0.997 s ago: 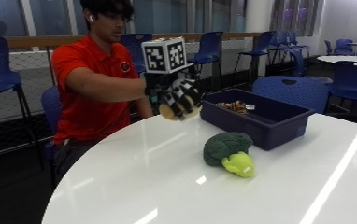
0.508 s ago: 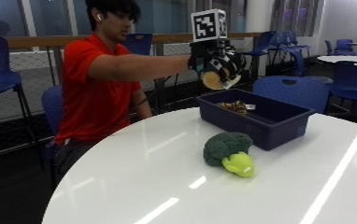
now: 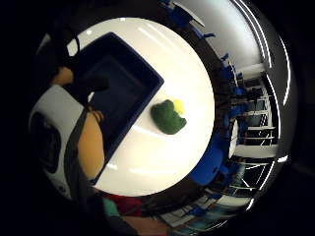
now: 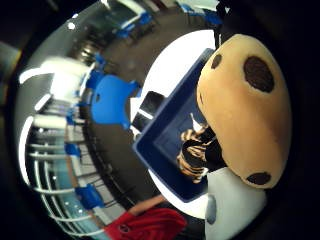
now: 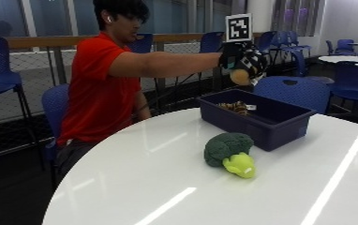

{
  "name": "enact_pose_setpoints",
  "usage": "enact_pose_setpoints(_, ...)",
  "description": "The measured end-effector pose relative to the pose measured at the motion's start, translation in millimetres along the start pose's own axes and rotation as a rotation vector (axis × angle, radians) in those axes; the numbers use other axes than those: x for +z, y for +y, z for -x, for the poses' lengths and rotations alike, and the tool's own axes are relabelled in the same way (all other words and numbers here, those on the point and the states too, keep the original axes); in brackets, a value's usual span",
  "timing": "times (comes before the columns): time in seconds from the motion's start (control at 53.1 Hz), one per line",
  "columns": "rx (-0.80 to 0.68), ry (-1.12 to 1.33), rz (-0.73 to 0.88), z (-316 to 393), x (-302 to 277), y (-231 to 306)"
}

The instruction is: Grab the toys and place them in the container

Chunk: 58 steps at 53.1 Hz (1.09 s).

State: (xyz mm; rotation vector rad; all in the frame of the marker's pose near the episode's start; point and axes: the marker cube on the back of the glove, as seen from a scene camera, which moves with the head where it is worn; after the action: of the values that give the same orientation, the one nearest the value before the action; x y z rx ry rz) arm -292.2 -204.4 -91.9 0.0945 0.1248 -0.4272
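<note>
From the outside view, the right hand [image 5: 244,61] is high over the bin [image 5: 257,117], its fingers [image 5: 257,63] curled around a tan toy [image 5: 240,76]. The broccoli [image 5: 229,152] lies on the worktop [image 5: 167,187] just beside the bin. In the thumb side view the spotted toy fills the palm above the bin, where a striped toy [image 4: 192,152] lies. A release from this height could make it bounce out.

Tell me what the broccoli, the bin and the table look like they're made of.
Broccoli: probably plush fabric; matte, fuzzy, soft-edged. Bin: likely hard plastic; smooth, thin dark blue walls. Table: glossy white top, mirrors ceiling lights; material unclear.
</note>
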Motion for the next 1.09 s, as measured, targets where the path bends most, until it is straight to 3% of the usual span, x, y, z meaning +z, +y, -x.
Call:
enact_pose_setpoints(0.094, 0.053, 0.049, -0.004, 4.2, -5.0, -5.2)
enact_pose_setpoints(0.169, -0.067, 0.052, 0.003, 3.0, -4.6, -1.6)
enact_pose_setpoints(0.263, -0.027, 0.057, 0.081, 0.4, 3.4, -0.4)
enact_pose_setpoints(0.339, -0.078, 0.026, 0.111, -4.0, 8.8, 4.8)
enact_pose_setpoints(0.47, 0.111, 0.022, 0.052, -22.0, 15.0, 6.2)
enact_pose_setpoints(0.546, 0.119, 0.000, 0.045, -37.2, 16.0, 13.0)
enact_pose_setpoints(0.621, 0.037, 0.022, 0.048, -54.9, 19.9, 24.0)
enact_pose_setpoints(0.715, 0.151, 0.005, 0.022, -80.0, 24.4, 29.4)
enact_pose_setpoints(1.091, 0.274, -0.009, 0.044, -165.1, 54.3, 60.9)
